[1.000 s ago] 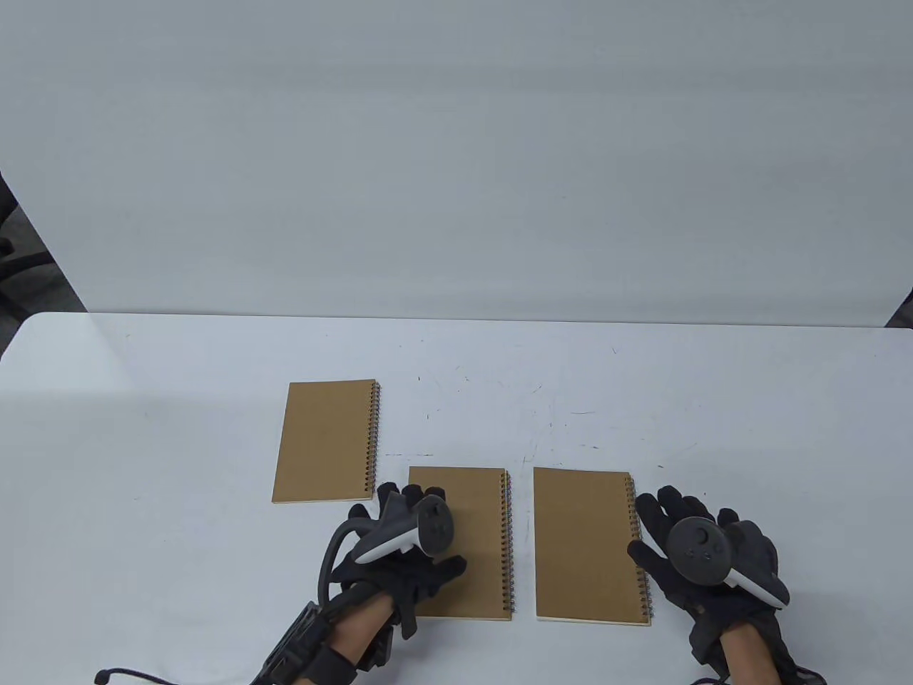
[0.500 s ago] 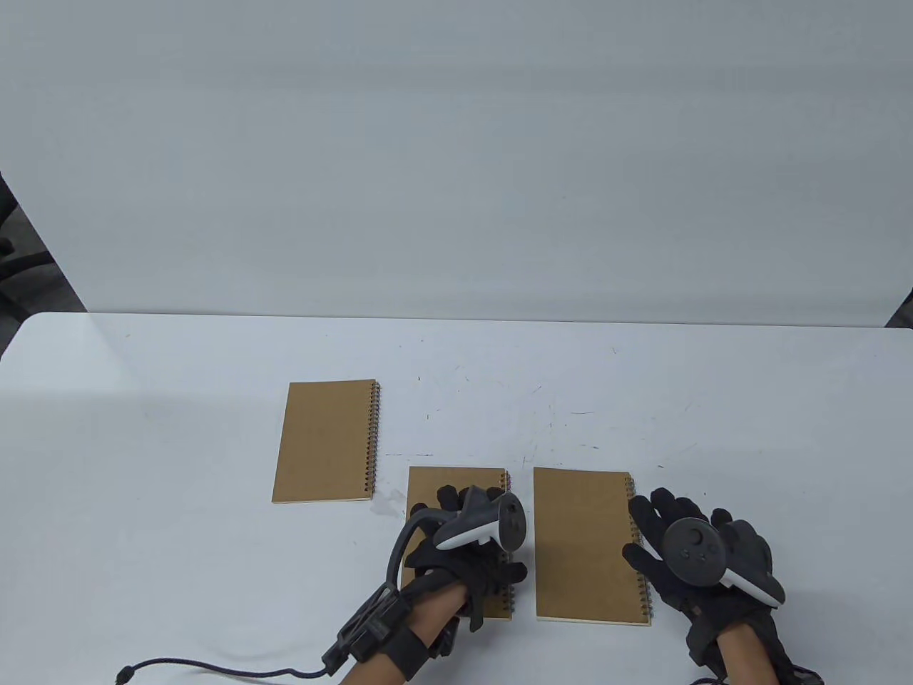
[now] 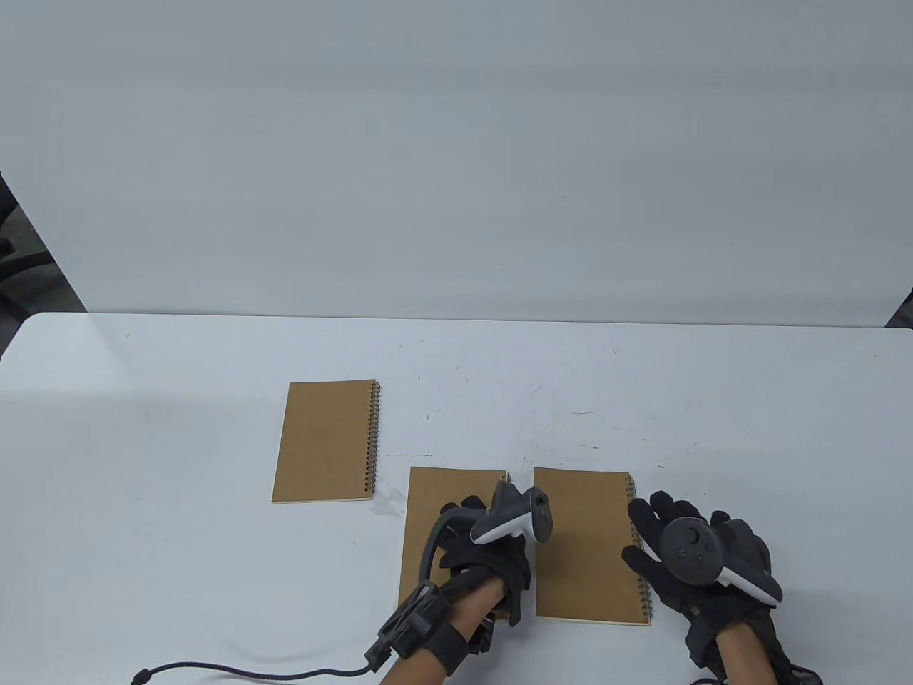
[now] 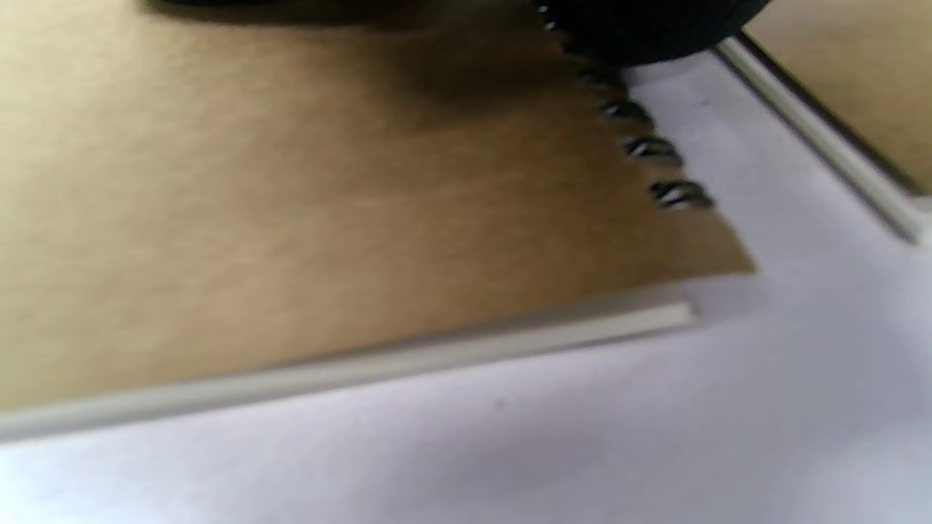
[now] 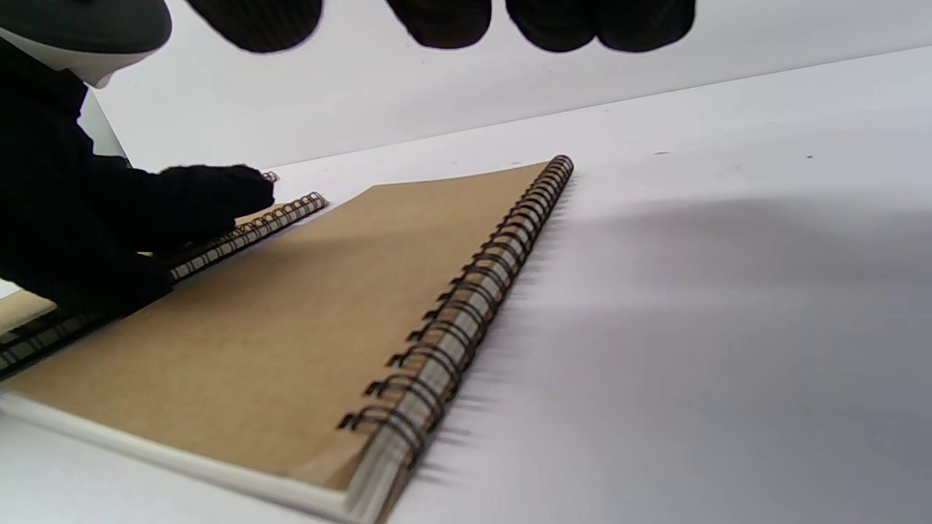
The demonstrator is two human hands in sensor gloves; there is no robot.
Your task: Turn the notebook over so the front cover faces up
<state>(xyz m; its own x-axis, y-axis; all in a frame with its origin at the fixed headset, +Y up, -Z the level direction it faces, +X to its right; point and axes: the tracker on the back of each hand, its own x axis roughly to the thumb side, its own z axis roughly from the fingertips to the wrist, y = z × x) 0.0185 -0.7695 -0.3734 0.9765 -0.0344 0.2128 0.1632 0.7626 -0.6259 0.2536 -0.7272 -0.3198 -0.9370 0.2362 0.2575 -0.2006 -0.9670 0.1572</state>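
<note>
At the bottom edge of the table view, the left hand (image 3: 485, 564) lies over the middle notebook (image 3: 435, 514), covering its lower right part and its spiral edge. The right wrist view shows gloved fingers (image 5: 211, 193) curled down onto that notebook's spiral side, which stands slightly raised off the counter (image 3: 143, 428). Whether the fingers actually grip the edge or only press on it cannot be told. The left wrist view, blurred, shows the brown cover, a few spiral coils and the white page edge close up.

At the lower right of the table view, the right hand (image 3: 702, 564) rests palm down with fingers spread, holding nothing. Its fingertips (image 3: 638, 510) touch or overlap the spiral edge of the right notebook (image 3: 581, 542), which lies flat just beside the middle one, a narrow strip of counter between them.

Farther up and to the left, the third notebook (image 3: 324, 442) lies flat, apart from both hands, spiral on its right side. All three show plain brown covers.

A black cable (image 3: 235, 669) trails from the left wrist along the bottom edge.
</note>
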